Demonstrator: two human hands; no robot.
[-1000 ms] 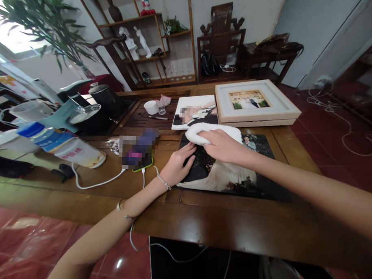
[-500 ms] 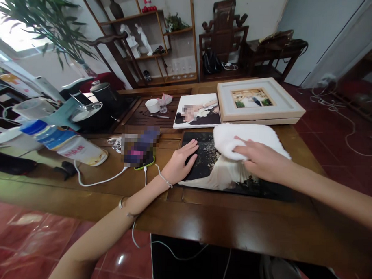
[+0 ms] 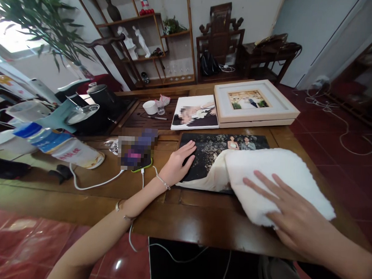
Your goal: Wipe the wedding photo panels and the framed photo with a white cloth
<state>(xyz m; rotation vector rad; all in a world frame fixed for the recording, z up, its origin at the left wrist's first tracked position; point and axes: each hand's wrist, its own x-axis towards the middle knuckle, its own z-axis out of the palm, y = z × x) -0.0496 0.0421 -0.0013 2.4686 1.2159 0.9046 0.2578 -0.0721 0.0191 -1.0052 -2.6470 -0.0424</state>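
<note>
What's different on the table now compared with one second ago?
The right hand has moved the white cloth rightward and toward the person, from the far edge of the dark photo to its near right corner. The cloth, bunched before, is spread out under the fingers, and the couple in the photo now shows. The left hand stays on the photo's left edge.

Fluffy white cloth (image 3: 273, 179), glossy wooden table (image 3: 207, 221), smooth dark photo panel (image 3: 203, 156).
</note>
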